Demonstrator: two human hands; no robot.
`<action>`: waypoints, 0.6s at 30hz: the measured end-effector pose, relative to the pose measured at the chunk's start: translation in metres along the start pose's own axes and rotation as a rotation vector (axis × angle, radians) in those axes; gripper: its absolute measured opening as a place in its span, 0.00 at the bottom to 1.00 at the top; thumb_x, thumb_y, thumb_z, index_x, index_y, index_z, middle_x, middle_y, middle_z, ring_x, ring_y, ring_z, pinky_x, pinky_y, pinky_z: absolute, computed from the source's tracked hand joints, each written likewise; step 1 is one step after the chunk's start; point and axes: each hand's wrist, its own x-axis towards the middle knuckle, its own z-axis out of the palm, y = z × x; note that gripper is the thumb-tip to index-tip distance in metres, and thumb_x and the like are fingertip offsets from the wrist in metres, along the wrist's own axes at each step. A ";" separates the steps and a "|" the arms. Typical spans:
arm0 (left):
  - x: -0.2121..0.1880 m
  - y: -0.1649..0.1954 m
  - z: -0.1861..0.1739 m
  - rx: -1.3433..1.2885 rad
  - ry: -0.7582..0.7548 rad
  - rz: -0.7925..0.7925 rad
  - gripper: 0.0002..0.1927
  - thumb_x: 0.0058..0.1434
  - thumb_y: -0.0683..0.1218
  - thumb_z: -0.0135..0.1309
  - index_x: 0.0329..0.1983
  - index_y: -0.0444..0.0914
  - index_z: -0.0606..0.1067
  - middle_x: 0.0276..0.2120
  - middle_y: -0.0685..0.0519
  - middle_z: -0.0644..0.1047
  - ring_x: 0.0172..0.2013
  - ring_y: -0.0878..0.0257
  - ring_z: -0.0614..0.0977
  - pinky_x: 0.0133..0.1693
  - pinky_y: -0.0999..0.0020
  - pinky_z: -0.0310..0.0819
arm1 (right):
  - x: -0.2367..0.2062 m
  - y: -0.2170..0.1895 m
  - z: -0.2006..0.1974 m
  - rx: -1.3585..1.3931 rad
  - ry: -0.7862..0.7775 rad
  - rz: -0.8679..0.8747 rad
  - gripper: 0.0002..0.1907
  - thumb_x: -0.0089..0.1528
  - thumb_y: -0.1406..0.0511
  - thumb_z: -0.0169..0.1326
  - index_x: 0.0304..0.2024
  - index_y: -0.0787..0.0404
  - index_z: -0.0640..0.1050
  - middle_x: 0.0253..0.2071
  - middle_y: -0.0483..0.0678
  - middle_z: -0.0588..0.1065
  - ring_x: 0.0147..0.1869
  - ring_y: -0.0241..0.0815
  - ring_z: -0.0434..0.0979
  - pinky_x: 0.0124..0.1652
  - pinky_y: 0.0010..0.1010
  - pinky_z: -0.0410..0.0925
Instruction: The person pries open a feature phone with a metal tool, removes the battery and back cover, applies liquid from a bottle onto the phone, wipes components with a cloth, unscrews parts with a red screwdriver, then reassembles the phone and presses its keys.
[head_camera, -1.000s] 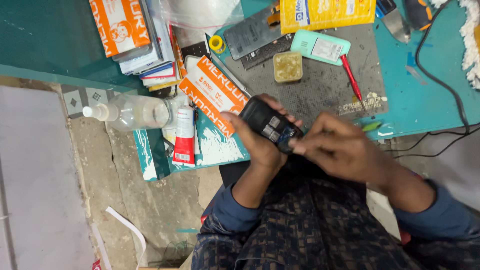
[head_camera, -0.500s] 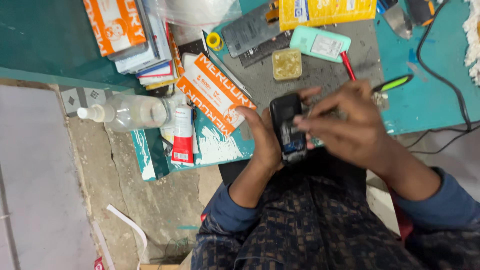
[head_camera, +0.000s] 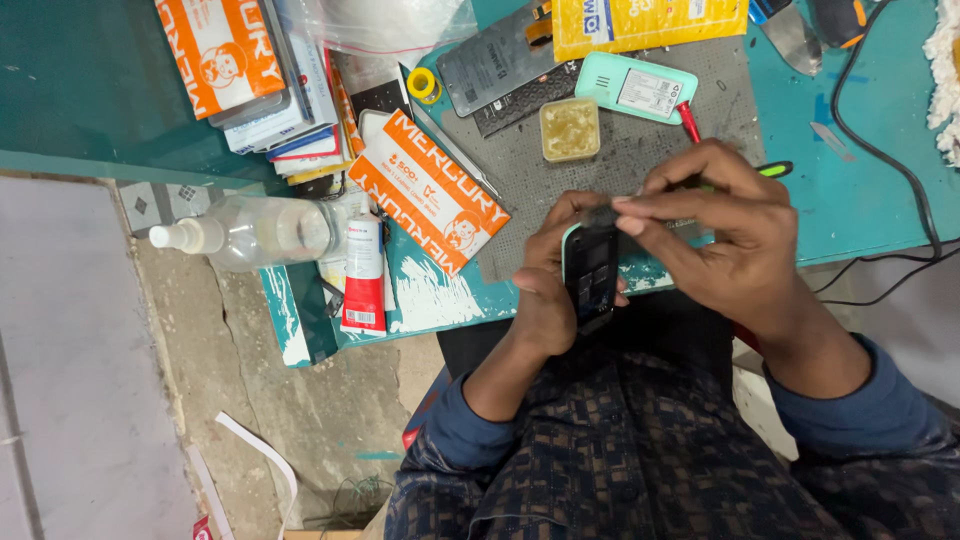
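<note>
Bench edge was crowded: a grey work mat (head_camera: 620, 160) covered the teal table (head_camera: 860, 190), w/ a small square tin of yellowish paste (head_camera: 569, 129) at 12 o'clock from the hands, just beyond it a mint-green phone case (head_camera: 635, 90) w/ a white label, and a red-handled tool (head_camera: 689, 121) running from under the case toward the R hand. A black cable (head_camera: 880, 150) looped along the table at 3 o'clock. At 9 o'clock a clear plastic spray bottle (head_camera: 250, 232) lay on its side, and beside it a red-and-white tube (head_camera: 364, 275) lay flat near the table's edge. Nothing stood between the hands and the held item. L hand (head_camera: 545, 290) was closed around a small dark phone (head_camera: 591, 272) w/ a mint-green rim, gripped from below, held upright over the table's near edge above the lap. R hand (head_camera: 720, 240) was partly curled, thumb and forefinger pinched on the phone's top end; a green-tipped tool (head_camera: 772, 169) showed just past its knuckles, grip on it can't be confirmed. Pkgs: an orange-and-white rectangular packet (head_camera: 430, 190) lay tilted at 10 o'clock; a stack of similar orange and blue packets (head_camera: 250, 80) at 10–11 o'clock, far corner; a yellow pouch (head_camera: 650, 20) at 12 o'clock, top edge; a small yellow tape roll (head_camera: 424, 85) by a clear plastic bag (head_camera: 390, 25).
</note>
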 end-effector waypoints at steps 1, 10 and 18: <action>0.000 -0.001 -0.001 -0.052 -0.001 -0.009 0.70 0.49 0.89 0.24 0.54 0.19 0.71 0.59 0.42 0.67 0.33 0.62 0.82 0.33 0.67 0.84 | -0.002 0.001 -0.001 0.015 0.011 0.026 0.12 0.63 0.74 0.68 0.49 0.62 0.83 0.45 0.49 0.75 0.47 0.35 0.79 0.42 0.24 0.73; 0.000 -0.001 -0.007 -0.197 0.276 -0.112 0.54 0.61 0.83 0.29 0.56 0.30 0.70 0.38 0.42 0.74 0.28 0.60 0.80 0.31 0.66 0.78 | -0.030 0.001 0.008 -0.037 -0.132 -0.002 0.10 0.56 0.73 0.67 0.40 0.61 0.84 0.40 0.48 0.78 0.44 0.41 0.78 0.41 0.30 0.68; -0.009 -0.028 -0.031 -0.479 0.451 -0.006 0.41 0.70 0.75 0.31 0.51 0.34 0.68 0.37 0.48 0.72 0.33 0.57 0.79 0.39 0.60 0.79 | -0.027 0.057 -0.022 -0.258 0.199 0.116 0.08 0.71 0.77 0.56 0.52 0.65 0.77 0.53 0.54 0.77 0.54 0.47 0.77 0.51 0.33 0.70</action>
